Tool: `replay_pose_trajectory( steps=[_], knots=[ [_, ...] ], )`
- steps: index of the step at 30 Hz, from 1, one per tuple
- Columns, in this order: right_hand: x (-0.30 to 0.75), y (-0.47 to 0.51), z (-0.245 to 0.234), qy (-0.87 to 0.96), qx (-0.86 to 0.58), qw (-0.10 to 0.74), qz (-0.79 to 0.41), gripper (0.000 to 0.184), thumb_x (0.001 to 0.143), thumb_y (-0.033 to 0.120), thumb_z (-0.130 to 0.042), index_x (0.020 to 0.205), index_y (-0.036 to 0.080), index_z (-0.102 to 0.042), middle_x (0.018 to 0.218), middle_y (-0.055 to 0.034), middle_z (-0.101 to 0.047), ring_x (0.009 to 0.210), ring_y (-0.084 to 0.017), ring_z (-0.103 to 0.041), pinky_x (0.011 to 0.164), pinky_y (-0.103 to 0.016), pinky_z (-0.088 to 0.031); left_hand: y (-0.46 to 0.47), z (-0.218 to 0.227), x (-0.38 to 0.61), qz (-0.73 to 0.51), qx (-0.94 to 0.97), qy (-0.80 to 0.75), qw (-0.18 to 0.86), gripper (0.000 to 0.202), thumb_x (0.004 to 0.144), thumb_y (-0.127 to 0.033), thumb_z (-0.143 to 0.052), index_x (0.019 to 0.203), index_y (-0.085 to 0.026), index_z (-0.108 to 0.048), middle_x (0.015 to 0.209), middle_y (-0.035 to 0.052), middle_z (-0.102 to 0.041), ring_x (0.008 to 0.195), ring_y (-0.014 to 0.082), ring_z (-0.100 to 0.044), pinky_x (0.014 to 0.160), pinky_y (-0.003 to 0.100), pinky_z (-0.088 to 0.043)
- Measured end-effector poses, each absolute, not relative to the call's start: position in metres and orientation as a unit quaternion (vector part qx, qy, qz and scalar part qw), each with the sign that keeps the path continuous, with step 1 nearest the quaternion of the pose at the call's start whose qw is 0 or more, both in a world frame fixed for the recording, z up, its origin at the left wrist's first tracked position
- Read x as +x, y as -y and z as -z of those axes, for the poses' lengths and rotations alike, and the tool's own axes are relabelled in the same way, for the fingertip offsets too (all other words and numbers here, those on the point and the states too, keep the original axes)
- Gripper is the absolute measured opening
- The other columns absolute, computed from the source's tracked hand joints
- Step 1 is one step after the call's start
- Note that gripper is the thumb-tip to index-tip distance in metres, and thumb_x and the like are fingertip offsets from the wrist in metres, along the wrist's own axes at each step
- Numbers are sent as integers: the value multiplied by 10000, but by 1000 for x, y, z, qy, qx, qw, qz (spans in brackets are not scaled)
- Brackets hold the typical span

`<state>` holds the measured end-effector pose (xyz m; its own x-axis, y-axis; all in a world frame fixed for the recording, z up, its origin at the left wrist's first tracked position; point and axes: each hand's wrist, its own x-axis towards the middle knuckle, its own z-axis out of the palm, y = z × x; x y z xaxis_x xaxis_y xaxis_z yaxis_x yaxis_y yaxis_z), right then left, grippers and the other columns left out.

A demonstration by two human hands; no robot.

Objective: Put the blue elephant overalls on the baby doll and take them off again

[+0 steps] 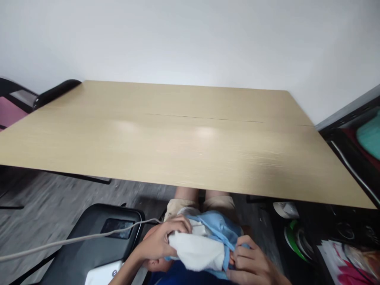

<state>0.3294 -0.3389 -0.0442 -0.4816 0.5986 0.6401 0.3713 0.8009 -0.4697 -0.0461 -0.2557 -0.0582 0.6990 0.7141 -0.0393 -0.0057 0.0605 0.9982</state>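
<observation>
While the pale wooden surface stretched out ahead, both hands sat low in the person's lap, just under its near edge. Between them was a cloth bundle of white fabric wrapped in light blue. It rested on the thighs below the surface, not on it.

The left hand came in from the side and lay over the white part. Its fingers were curled closed across the top of the fabric and pressed it down. The right hand met the bundle from the opposite side, with its fingers pinched shut on the blue edge. The soft cloth would probably have sagged or spread if held at one point, so a grip on both ends seemed to be what kept it gathered. The lap took its weight.

Both wrists were bent inward with the knuckles up, and the forearms ran back towards the body out of view.

Lower than the surface and off to the left hand's side stood a black seat with a phone lying on it. A pale cable trailed across that seat towards the left hand.
</observation>
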Motion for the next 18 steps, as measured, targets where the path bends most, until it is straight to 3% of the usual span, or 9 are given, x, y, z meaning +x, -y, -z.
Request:
replay_pose_trajectory(
  steps=[3, 5, 7, 8, 11, 13, 14, 16, 18],
  knots=[
    [343, 335, 48, 853, -276, 416, -152, 272, 1244, 196, -612, 1222, 302, -862, 654, 72, -684, 570, -156, -690, 786, -382, -668, 255, 67, -49, -311, 606, -249, 689, 517, 905, -596, -1115, 961, -217, -768, 1086, 85, -792, 1077, 261, -758, 1005, 407, -599],
    [347, 325, 49, 846, -279, 416, -182, 158, 1232, 243, -684, 1197, 304, -825, 701, 72, -696, 621, -157, -700, 832, -372, -666, 252, 69, -52, -331, 595, -216, 700, 495, 916, -587, -1112, 979, -232, -771, 1103, 88, -813, 1117, 273, -772, 1038, 427, -602],
    [347, 311, 49, 832, -282, 412, -243, 62, 1191, 348, -809, 1157, 298, -799, 819, 38, -747, 788, -179, -765, 988, -393, -683, 246, 67, -55, -318, 600, -181, 711, 407, 955, -571, -1088, 1079, -276, -837, 1145, 89, -862, 1192, 295, -789, 1113, 467, -598],
    [346, 303, 49, 821, -281, 409, -282, 148, 1159, 416, -864, 1118, 294, -790, 915, 3, -781, 933, -207, -803, 1099, -427, -677, 243, 65, -57, -298, 609, -166, 716, 402, 954, -581, -1087, 1158, -305, -878, 1174, 93, -887, 1228, 312, -795, 1162, 496, -589],
    [333, 273, 50, 767, -297, 382, -421, 296, 1155, 544, -843, 1042, 279, -777, 1315, -105, -819, 1397, -296, -774, 1319, -524, -600, 232, 54, -63, -212, 639, -142, 726, 791, 792, -688, -1163, 1463, -354, -912, 1303, 125, -914, 1306, 388, -798, 1291, 597, -550],
    [318, 250, 52, 718, -329, 329, -517, 285, 1214, 548, -746, 1178, 268, -781, 1522, -141, -784, 1510, -298, -738, 1327, -515, -596, 228, 45, -67, -164, 643, -151, 733, 1101, 643, -760, -1199, 1606, -348, -861, 1464, 153, -876, 1376, 443, -789, 1342, 645, -539],
    [308, 237, 53, 696, -342, 293, -559, 292, 1234, 543, -715, 1294, 263, -768, 1543, -150, -785, 1487, -284, -756, 1309, -501, -608, 226, 41, -69, -147, 636, -167, 739, 1162, 634, -791, -1186, 1648, -343, -835, 1553, 165, -840, 1434, 464, -776, 1358, 649, -540],
    [285, 212, 57, 673, -355, 190, -620, 348, 1252, 528, -686, 1466, 257, -731, 1502, -137, -824, 1378, -253, -807, 1242, -450, -642, 226, 35, -69, -127, 616, -232, 742, 1051, 812, -882, -1046, 1669, -325, -803, 1697, 179, -762, 1577, 470, -719, 1403, 624, -520],
    [259, 188, 60, 679, -375, 89, -624, 285, 1273, 478, -653, 1387, 253, -787, 1422, -104, -871, 1329, -235, -825, 1205, -394, -637, 228, 34, -65, -119, 615, -345, 699, 822, 1067, -917, -763, 1591, -285, -806, 1680, 184, -768, 1621, 430, -693, 1416, 588, -502]
  ],
)
